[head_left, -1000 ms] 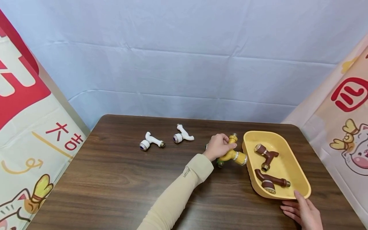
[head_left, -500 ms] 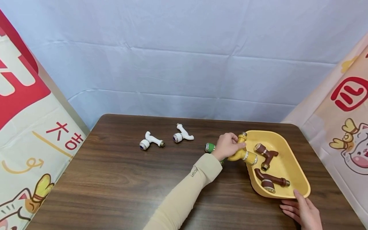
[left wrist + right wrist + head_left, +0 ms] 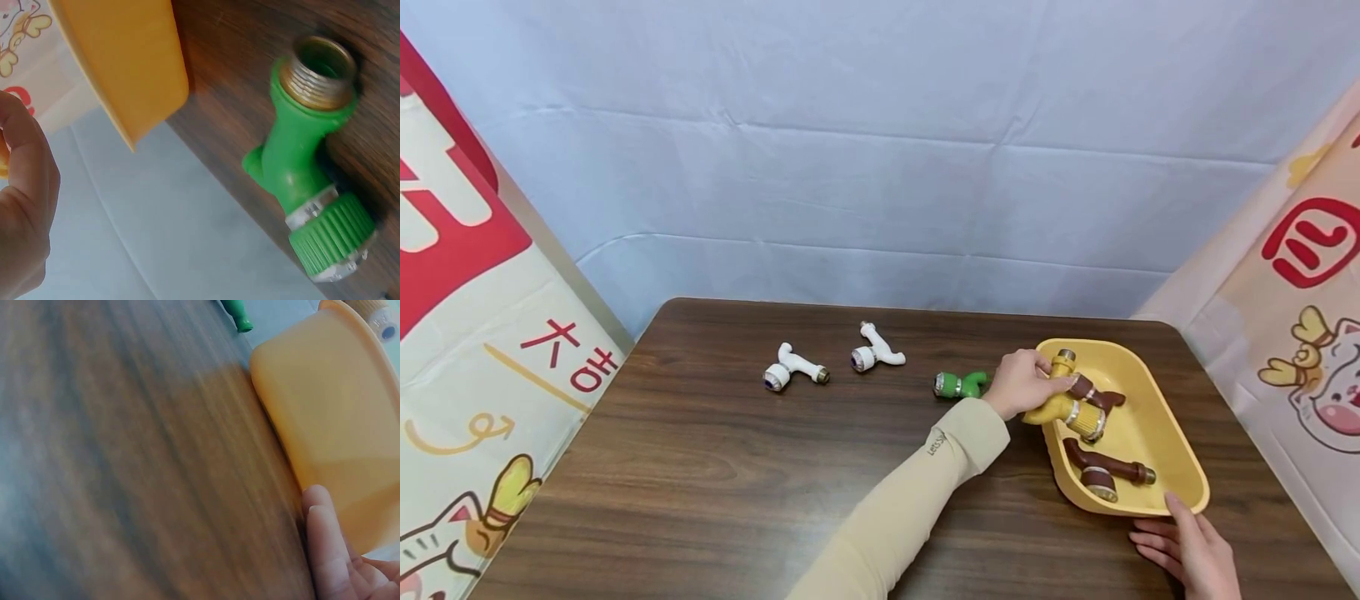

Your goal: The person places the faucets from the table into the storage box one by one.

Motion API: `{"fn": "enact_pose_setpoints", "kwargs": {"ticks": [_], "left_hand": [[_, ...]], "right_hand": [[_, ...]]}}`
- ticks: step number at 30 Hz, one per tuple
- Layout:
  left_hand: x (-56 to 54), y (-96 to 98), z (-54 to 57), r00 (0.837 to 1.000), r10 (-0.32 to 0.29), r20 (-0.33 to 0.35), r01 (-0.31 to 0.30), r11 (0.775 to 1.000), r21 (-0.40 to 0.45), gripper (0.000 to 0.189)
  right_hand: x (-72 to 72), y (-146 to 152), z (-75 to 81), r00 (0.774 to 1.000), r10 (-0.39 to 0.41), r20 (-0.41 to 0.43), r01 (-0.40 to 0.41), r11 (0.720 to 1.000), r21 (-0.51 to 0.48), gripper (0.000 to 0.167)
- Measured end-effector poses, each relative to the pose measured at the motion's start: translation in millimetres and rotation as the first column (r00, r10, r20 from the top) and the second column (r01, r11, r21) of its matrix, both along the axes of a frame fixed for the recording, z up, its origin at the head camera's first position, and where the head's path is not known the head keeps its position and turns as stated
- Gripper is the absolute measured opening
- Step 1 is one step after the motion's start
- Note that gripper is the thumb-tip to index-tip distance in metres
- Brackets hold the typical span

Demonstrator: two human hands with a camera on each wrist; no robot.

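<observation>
My left hand [image 3: 1024, 383] holds a yellow tap [image 3: 1084, 418] over the left rim of a yellow plastic tray [image 3: 1172, 433]. The tap has a ribbed knob and a brass threaded end. Two brown taps lie in the tray: the upper one [image 3: 1112, 400] is partly hidden by the yellow tap, the lower one [image 3: 1112, 467] shows fully. At the tray's near right corner, my right hand [image 3: 1201, 554] grips it, thumb on the rim and fingers against the outer wall. A green tap [image 3: 297, 150] lies left of the tray, partly covered by my left hand in the head view.
Two white taps, a left one [image 3: 796, 367] and a right one [image 3: 878, 348], lie on the dark wooden table [image 3: 700, 467] left of the green tap. A pale cloth [image 3: 850, 167] hangs behind the table. Printed banners [image 3: 1311, 333] stand at both sides.
My left hand has carried the yellow tap rightward, from beside the tray to over its left side. More of the green tap now shows. The right hand stays at the tray's corner.
</observation>
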State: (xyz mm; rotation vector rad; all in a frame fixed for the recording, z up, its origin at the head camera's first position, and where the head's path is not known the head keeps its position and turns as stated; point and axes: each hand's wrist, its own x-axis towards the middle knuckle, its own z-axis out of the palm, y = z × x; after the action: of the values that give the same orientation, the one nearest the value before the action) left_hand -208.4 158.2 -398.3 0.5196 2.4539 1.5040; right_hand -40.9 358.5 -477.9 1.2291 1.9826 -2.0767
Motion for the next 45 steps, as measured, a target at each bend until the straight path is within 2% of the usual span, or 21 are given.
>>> {"fn": "enact_pose_setpoints", "kwargs": {"ticks": [9,16,21,29,34,40,45], "left_hand": [[5.1,19.9,4.9,0.999,0.052,0.015,-0.05,0.995,-0.088,0.027],[9.8,24.8,6.7,0.999,0.044,0.027,-0.041,0.99,-0.133,0.051],[11.2,29.4,4.2,0.998,0.054,0.03,-0.048,0.986,-0.16,0.058],[12.7,35.8,-2.0,0.991,0.121,0.051,-0.107,0.972,-0.209,0.057],[13.8,35.7,-3.9,0.988,0.149,0.051,-0.133,0.964,-0.232,0.054],[13.4,36.5,-4.4,0.986,0.163,0.047,-0.148,0.96,-0.237,0.052],[14.6,40.2,-6.2,0.991,0.133,0.014,-0.126,0.962,-0.243,0.054]], "right_hand": [[-0.3,-0.2,-1.3,1.0,-0.01,0.004,0.01,1.0,-0.001,0.05],[-0.2,1.3,-1.9,1.0,-0.001,-0.003,0.001,1.0,0.004,0.05],[0.0,1.2,-1.4,1.0,-0.003,-0.006,0.003,1.0,-0.006,0.048],[-0.2,1.9,-2.1,1.0,-0.001,-0.001,0.001,1.0,-0.006,0.048],[0.5,1.0,0.0,1.0,0.019,-0.024,-0.019,1.0,-0.023,0.043],[1.1,-0.2,3.0,0.999,0.044,-0.029,-0.044,0.999,-0.018,0.042],[1.8,2.7,2.1,0.998,0.053,-0.019,-0.054,0.999,-0.007,0.043]]}}
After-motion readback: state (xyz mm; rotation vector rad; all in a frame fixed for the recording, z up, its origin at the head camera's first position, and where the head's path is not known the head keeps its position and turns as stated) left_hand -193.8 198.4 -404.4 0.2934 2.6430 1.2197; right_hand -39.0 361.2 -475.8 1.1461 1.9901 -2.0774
